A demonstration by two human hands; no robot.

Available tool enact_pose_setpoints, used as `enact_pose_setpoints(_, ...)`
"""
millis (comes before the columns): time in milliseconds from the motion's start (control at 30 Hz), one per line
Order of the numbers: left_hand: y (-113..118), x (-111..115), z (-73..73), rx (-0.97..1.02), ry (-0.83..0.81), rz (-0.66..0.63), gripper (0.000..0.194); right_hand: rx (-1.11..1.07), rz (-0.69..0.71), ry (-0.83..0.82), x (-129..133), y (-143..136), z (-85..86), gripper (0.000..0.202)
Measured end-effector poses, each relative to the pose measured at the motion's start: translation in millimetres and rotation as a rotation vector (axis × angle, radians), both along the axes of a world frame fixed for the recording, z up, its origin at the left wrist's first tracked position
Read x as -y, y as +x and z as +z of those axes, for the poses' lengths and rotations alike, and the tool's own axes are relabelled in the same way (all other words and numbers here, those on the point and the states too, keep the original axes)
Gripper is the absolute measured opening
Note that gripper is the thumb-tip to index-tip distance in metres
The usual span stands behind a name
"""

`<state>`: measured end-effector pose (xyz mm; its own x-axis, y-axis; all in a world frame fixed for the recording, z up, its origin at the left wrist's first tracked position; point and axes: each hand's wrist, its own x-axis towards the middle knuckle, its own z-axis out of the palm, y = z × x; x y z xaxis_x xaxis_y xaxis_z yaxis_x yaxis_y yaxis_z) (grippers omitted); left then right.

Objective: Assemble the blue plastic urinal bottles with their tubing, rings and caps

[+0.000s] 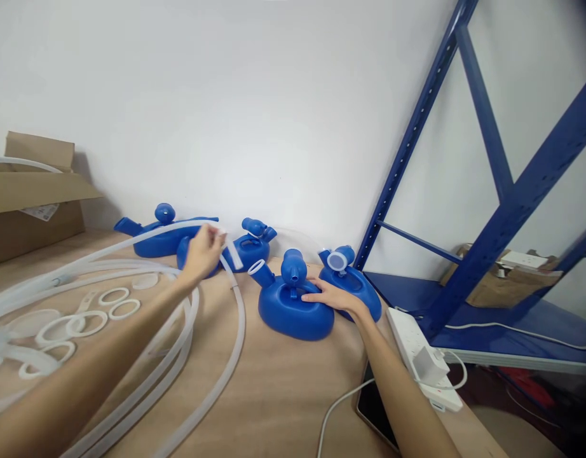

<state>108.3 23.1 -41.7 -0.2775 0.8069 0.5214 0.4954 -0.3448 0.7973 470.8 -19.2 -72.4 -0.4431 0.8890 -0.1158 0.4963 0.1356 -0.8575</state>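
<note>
My left hand (204,249) is closed on a translucent white hose (126,243), whose short end piece hangs down just right of the fingers. Fingers spread, my right hand (328,296) rests on the handle of a blue bottle (293,313). That bottle stands upright on the wooden table (269,388), its open spout (258,267) pointing up and left. Another blue bottle (357,289) stands just behind my right hand. More blue bottles (162,243) stand by the wall at the left, one partly hidden by my left hand.
Hose coils and white rings (124,309) cover the table's left side. An open cardboard box (35,222) sits at the back left. Under my right forearm lies a phone (373,404), beside a power strip (412,343). A blue metal shelf (407,292) stands at the right.
</note>
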Motion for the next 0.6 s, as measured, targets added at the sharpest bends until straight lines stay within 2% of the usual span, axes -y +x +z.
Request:
enact_pose_setpoints(67,30,-1,-10.0,-0.037,0.037,-0.017,0.011,0.006,-0.014,-0.007,-2,1,-2.5,0.073)
enact_pose_setpoints(167,54,-8,-18.8,-0.027,0.063,0.023,0.01,-0.005,-0.022,0.004,-3,2,-5.2,0.071)
enact_pose_setpoints(300,62,-14,-23.2,-0.009,0.062,0.06,0.017,-0.01,-0.027,-0.003,-3,3,-7.4,0.07)
enact_pose_setpoints(467,66,8,-34.6,-0.133,0.033,-0.173,0.02,-0.05,-0.023,-0.02,-8,5,-13.4,0.069)
enact_pose_setpoints(533,66,18,-37.5,-0.162,0.005,-0.202,0.03,-0.073,-0.015,-0.011,-10,6,-15.9,0.069)
enact_pose_setpoints(600,66,21,-37.6,-0.185,-0.028,-0.175,0.039,-0.071,-0.011,0.004,-11,6,-17.2,0.07)
